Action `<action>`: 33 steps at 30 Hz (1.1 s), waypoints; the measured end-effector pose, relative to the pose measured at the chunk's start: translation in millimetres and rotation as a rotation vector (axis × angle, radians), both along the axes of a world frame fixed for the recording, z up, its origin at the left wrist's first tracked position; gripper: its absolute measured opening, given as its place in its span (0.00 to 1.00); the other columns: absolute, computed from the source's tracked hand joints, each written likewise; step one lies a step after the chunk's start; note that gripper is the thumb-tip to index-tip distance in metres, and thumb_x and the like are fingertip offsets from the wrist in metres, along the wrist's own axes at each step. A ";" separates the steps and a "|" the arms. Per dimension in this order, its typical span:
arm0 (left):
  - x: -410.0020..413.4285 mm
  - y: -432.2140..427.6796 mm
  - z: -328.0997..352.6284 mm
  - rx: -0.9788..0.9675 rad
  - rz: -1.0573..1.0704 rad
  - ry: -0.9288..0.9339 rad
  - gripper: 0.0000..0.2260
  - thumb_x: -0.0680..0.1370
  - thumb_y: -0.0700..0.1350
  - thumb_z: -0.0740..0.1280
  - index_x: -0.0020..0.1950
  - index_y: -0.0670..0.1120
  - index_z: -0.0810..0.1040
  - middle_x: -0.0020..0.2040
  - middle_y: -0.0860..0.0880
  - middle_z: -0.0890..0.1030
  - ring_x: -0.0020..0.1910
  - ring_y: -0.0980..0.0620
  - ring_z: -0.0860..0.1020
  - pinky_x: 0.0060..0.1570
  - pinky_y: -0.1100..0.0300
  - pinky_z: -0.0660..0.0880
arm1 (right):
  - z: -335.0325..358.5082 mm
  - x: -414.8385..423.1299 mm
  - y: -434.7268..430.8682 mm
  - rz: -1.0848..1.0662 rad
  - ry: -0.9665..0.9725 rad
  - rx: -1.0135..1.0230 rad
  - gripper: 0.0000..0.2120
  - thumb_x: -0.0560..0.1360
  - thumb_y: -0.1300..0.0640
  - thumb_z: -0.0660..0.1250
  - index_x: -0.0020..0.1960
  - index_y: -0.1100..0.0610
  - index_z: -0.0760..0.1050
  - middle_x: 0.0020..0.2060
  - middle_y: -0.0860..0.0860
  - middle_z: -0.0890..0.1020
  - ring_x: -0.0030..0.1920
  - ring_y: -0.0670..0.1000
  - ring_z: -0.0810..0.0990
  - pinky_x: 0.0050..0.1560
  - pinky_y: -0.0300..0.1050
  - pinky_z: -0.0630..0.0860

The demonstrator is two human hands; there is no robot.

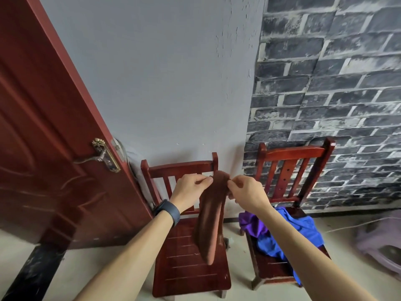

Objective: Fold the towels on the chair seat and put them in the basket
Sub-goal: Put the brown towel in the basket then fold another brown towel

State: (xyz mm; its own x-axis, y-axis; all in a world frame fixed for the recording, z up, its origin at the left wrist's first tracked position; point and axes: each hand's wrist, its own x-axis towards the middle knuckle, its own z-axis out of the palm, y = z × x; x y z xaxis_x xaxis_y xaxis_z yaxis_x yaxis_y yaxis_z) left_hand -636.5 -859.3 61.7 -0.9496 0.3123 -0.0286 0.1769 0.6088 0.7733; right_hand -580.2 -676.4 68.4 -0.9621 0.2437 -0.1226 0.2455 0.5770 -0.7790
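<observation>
Two hands, left hand (pixel 191 190) and right hand (pixel 245 192), pinch the top of a brown towel (pixel 210 224) hanging bunched over the left chair (pixel 188 272). A blue towel (pixel 303 227) and purple towel (pixel 251 222) lie on the right chair (pixel 295 153), partly hidden behind the right forearm (pixel 308 246).

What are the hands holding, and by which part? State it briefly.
The left hand and the right hand both pinch the brown towel at its top edge, close together. The rest hangs free.
</observation>
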 end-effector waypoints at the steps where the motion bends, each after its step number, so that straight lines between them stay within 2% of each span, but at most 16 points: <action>1: -0.2 -1.5 0.0 -0.011 -0.001 0.015 0.16 0.80 0.55 0.63 0.60 0.48 0.83 0.55 0.52 0.84 0.55 0.55 0.80 0.48 0.68 0.72 | 0.7 0.1 0.7 0.005 0.001 0.031 0.11 0.80 0.51 0.61 0.45 0.52 0.81 0.35 0.47 0.85 0.36 0.47 0.83 0.41 0.42 0.79; 3: -1.8 -8.1 2.4 0.003 0.024 0.032 0.15 0.81 0.54 0.62 0.57 0.47 0.84 0.51 0.51 0.85 0.51 0.55 0.80 0.43 0.69 0.71 | 1.4 -1.6 2.4 -0.001 -0.001 0.097 0.12 0.80 0.51 0.60 0.44 0.51 0.80 0.34 0.47 0.85 0.34 0.48 0.82 0.39 0.43 0.78; 7: -2.1 -8.8 11.9 -0.015 0.022 0.058 0.15 0.82 0.53 0.60 0.56 0.46 0.83 0.49 0.51 0.84 0.49 0.54 0.79 0.47 0.59 0.74 | -1.0 -2.1 6.2 -0.020 0.018 0.134 0.11 0.81 0.51 0.59 0.47 0.52 0.79 0.36 0.48 0.84 0.29 0.46 0.80 0.30 0.35 0.71; 8: -3.2 -8.7 12.4 -0.032 0.052 0.076 0.16 0.83 0.53 0.59 0.55 0.46 0.82 0.48 0.51 0.83 0.48 0.53 0.78 0.45 0.58 0.72 | -1.5 -1.8 5.6 -0.043 0.031 0.141 0.11 0.82 0.52 0.58 0.49 0.53 0.78 0.38 0.49 0.84 0.31 0.46 0.80 0.30 0.36 0.70; 10: -9.9 -12.1 13.7 -0.042 0.186 0.098 0.17 0.84 0.52 0.56 0.52 0.43 0.80 0.47 0.48 0.81 0.49 0.47 0.78 0.45 0.58 0.67 | -4.1 -4.5 8.9 -0.133 0.063 0.059 0.11 0.81 0.52 0.56 0.51 0.55 0.76 0.42 0.51 0.83 0.39 0.52 0.80 0.39 0.44 0.73; 12: -21.9 -26.2 16.7 -0.005 0.353 0.051 0.19 0.84 0.52 0.54 0.53 0.41 0.78 0.52 0.42 0.80 0.55 0.41 0.77 0.49 0.56 0.68 | -7.7 -8.9 23.3 -0.274 0.092 -0.137 0.13 0.77 0.51 0.55 0.49 0.55 0.76 0.43 0.53 0.83 0.44 0.57 0.81 0.49 0.53 0.78; 13: -28.1 -36.8 17.8 0.013 0.428 0.021 0.20 0.84 0.52 0.53 0.56 0.39 0.77 0.56 0.39 0.80 0.59 0.40 0.76 0.54 0.54 0.69 | -10.0 -11.0 33.8 -0.350 0.121 -0.207 0.13 0.74 0.51 0.54 0.46 0.55 0.76 0.41 0.54 0.84 0.44 0.58 0.82 0.51 0.58 0.80; 14: -34.6 -50.0 17.2 0.016 0.488 -0.013 0.21 0.84 0.52 0.52 0.59 0.38 0.77 0.60 0.37 0.78 0.62 0.38 0.75 0.59 0.52 0.69 | -11.8 -12.9 45.2 -0.424 0.148 -0.251 0.14 0.72 0.51 0.54 0.43 0.57 0.75 0.40 0.56 0.84 0.43 0.58 0.83 0.51 0.60 0.80; 16: -46.6 -75.8 12.9 0.023 0.578 -0.058 0.22 0.84 0.53 0.52 0.62 0.38 0.76 0.64 0.36 0.76 0.64 0.37 0.74 0.65 0.50 0.69 | -11.3 -13.5 64.2 -0.531 0.176 -0.305 0.16 0.74 0.54 0.54 0.42 0.64 0.75 0.39 0.61 0.83 0.40 0.56 0.80 0.46 0.56 0.79; 18: -56.0 -92.2 5.1 0.150 0.606 -0.146 0.23 0.83 0.56 0.55 0.63 0.40 0.76 0.60 0.38 0.79 0.60 0.38 0.78 0.63 0.45 0.73 | -7.7 -13.7 74.5 -0.565 0.183 -0.299 0.16 0.78 0.58 0.55 0.47 0.72 0.73 0.37 0.59 0.79 0.39 0.54 0.75 0.42 0.49 0.72; 19: -58.8 -95.7 0.8 0.252 0.615 -0.194 0.22 0.82 0.58 0.56 0.62 0.42 0.77 0.58 0.39 0.80 0.56 0.39 0.79 0.61 0.43 0.75 | -9.0 -15.6 77.7 -0.550 0.175 -0.285 0.16 0.80 0.59 0.55 0.48 0.71 0.73 0.37 0.58 0.77 0.39 0.54 0.74 0.42 0.48 0.71; 21: -57.2 -93.7 0.5 0.427 0.624 -0.274 0.17 0.82 0.56 0.58 0.60 0.45 0.76 0.57 0.41 0.80 0.53 0.43 0.80 0.57 0.46 0.78 | -10.0 -20.6 77.9 -0.529 0.146 -0.267 0.16 0.81 0.56 0.54 0.50 0.69 0.73 0.38 0.57 0.76 0.39 0.54 0.74 0.42 0.48 0.72; 24: -56.5 -91.3 3.4 0.557 0.645 -0.325 0.14 0.83 0.53 0.58 0.59 0.45 0.76 0.56 0.42 0.79 0.55 0.43 0.80 0.50 0.51 0.77 | -9.5 -29.8 76.7 -0.525 0.130 -0.289 0.20 0.82 0.54 0.55 0.54 0.73 0.71 0.39 0.57 0.74 0.40 0.54 0.73 0.43 0.48 0.71; 27: -57.3 -97.1 2.2 0.495 0.674 -0.301 0.15 0.83 0.54 0.58 0.55 0.45 0.77 0.56 0.41 0.80 0.55 0.42 0.80 0.46 0.52 0.79 | -9.5 -37.1 79.1 -0.517 0.154 -0.274 0.20 0.82 0.54 0.55 0.50 0.74 0.71 0.37 0.57 0.74 0.39 0.54 0.72 0.40 0.47 0.69; 30: -53.2 -102.9 -1.3 0.333 0.619 -0.358 0.19 0.82 0.58 0.56 0.62 0.47 0.76 0.53 0.45 0.78 0.48 0.46 0.80 0.40 0.55 0.77 | -11.9 -40.5 75.5 -0.490 0.170 -0.217 0.17 0.82 0.54 0.55 0.41 0.63 0.72 0.33 0.54 0.72 0.36 0.53 0.70 0.36 0.48 0.66; 33: -45.2 -103.1 -2.4 0.104 0.485 -0.385 0.19 0.83 0.60 0.52 0.66 0.51 0.72 0.52 0.47 0.75 0.41 0.49 0.77 0.38 0.60 0.72 | -22.8 -41.1 72.4 -0.472 0.135 -0.193 0.17 0.82 0.52 0.53 0.45 0.62 0.73 0.34 0.53 0.74 0.37 0.55 0.73 0.41 0.48 0.69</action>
State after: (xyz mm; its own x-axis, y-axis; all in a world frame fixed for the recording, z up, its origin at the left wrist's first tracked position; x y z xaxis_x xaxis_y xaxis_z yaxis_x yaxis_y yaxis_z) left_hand -681.7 -962.4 59.3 -0.9116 -0.1317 -0.3894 -0.4035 0.4682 0.7861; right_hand -621.3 -604.0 45.7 -0.7636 0.6392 -0.0911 0.3341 0.2706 -0.9029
